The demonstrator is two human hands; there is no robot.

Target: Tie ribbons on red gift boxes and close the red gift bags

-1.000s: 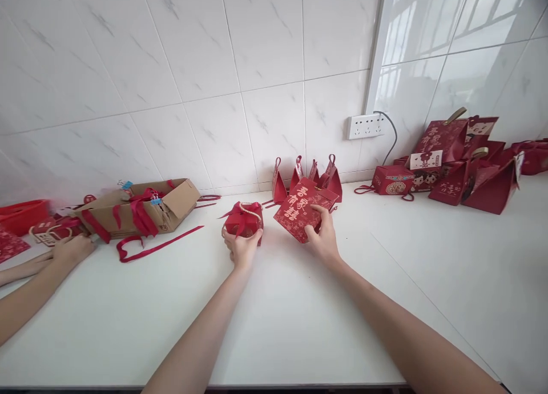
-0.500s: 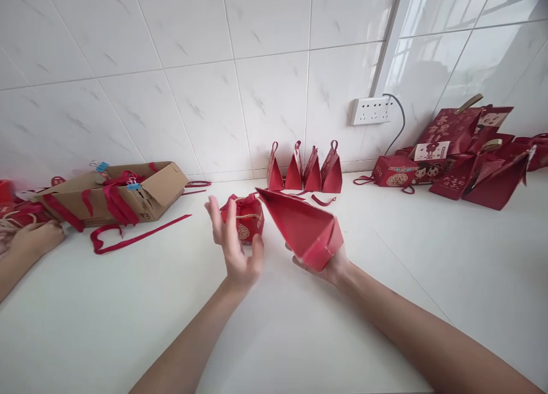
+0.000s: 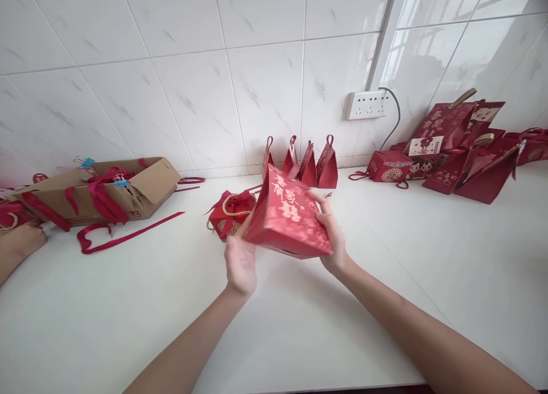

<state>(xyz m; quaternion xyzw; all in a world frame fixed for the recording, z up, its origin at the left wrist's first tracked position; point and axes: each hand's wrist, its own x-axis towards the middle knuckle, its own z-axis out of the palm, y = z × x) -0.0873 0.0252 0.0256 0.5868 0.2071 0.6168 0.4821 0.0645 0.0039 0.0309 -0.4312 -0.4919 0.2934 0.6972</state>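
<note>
A red paper gift box with pale printed characters is held up above the table, tilted, its printed face toward me. My right hand grips its right side, fingers over the edge. At the box's lower left corner is my left hand, closed against it, with its fingers mostly hidden behind. Just beyond my left hand stands a smaller red box with a twisted gold cord and a ribbon bow on top, partly covered by the held box.
Several small triangular red boxes with loops stand along the wall. At left, a cardboard box holds red ribbons, a loose ribbon lies before it, and another person's hand shows. More red boxes crowd the right, near a power strip.
The held gift box has turned from its open side to its printed face. My left hand has moved from open in the air to the box's left side. The view has shifted slightly.
</note>
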